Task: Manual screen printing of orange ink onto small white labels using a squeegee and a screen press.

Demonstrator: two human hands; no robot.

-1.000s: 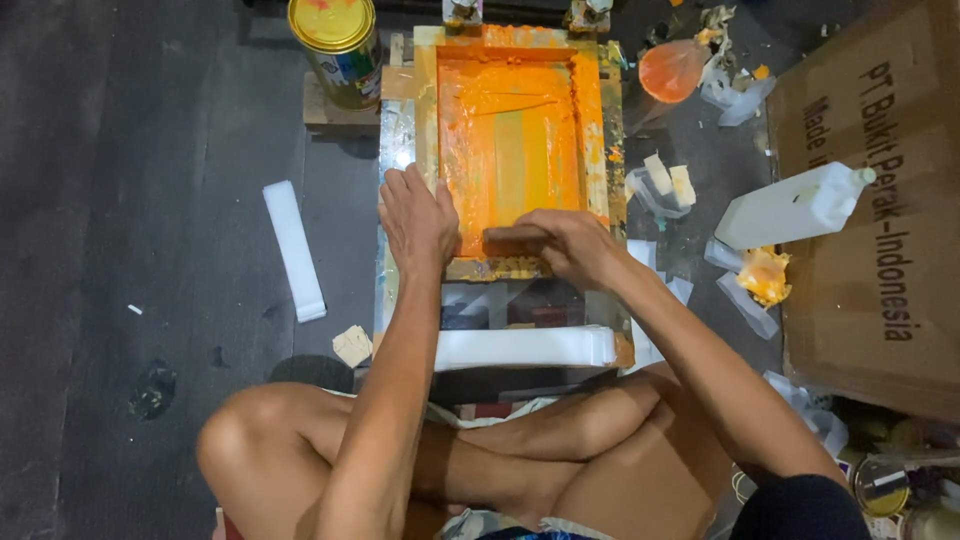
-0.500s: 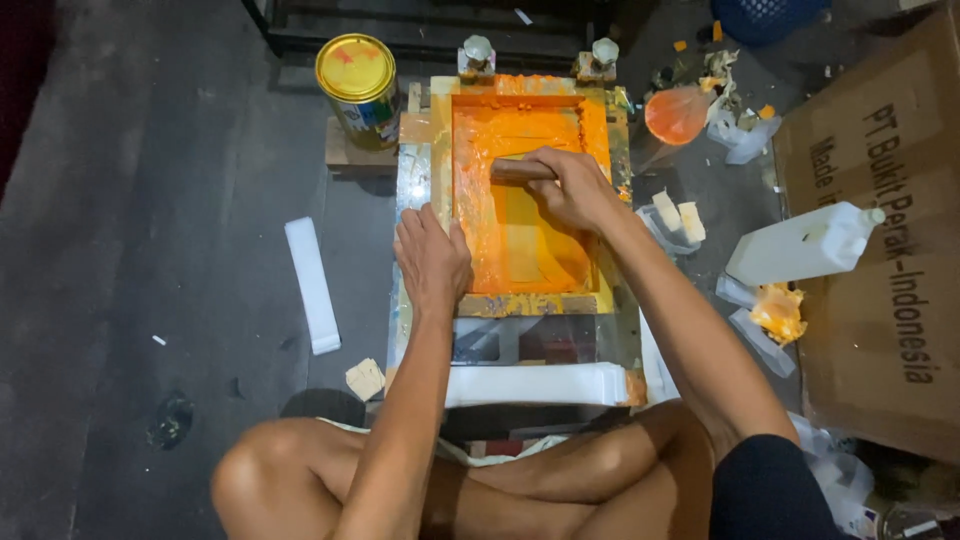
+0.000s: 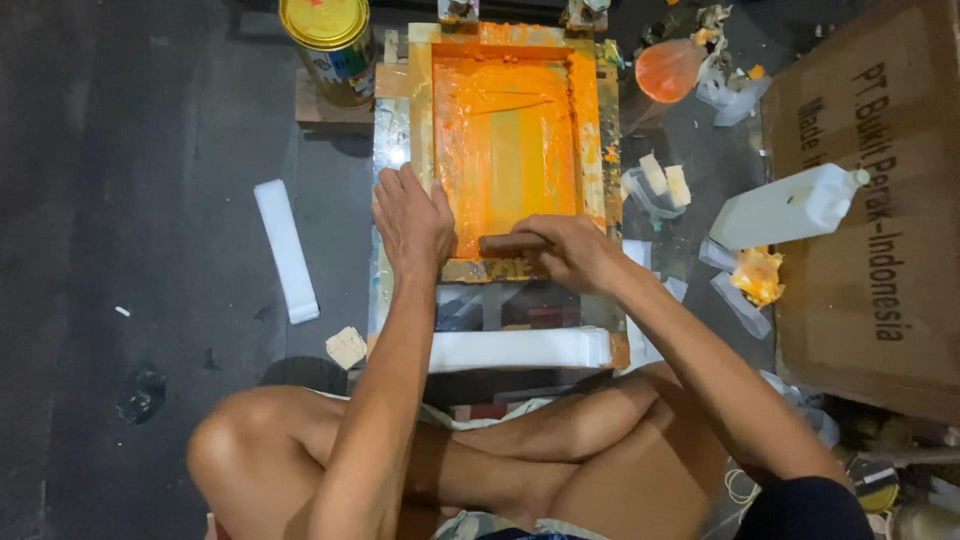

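Seen from above, a person sits cross-legged on a dark floor at a screen-printing frame (image 3: 505, 150) coated in orange ink. The right hand (image 3: 570, 250) is curled shut around a dark wooden squeegee (image 3: 512, 243), which lies crosswise at the near end of the frame, just above its lower rail. Half a second ago that hand held the squeegee at the far end of the frame, so the blade has been drawn toward the body down the whole length of the mesh; a paler yellow-orange band now runs down the middle beyond the knuckles, where the ink looks scraped thin. That suggests one full pull of ink is just ending. The left hand (image 3: 410, 220) lies flat, fingers together and pointing away, pressing on the left rail of the frame beside the squeegee; it sits at much the same spot on the rail as before. Just below both hands, toward the knees, lies a stack of white strips (image 3: 520, 348). Off to the left of the left hand lies another white strip (image 3: 287, 250), and beyond its fingertips stands a yellow-lidded paint can (image 3: 335, 45). To the right of the right hand lies a white plastic jug (image 3: 790, 205) against a brown cardboard box (image 3: 880, 210).
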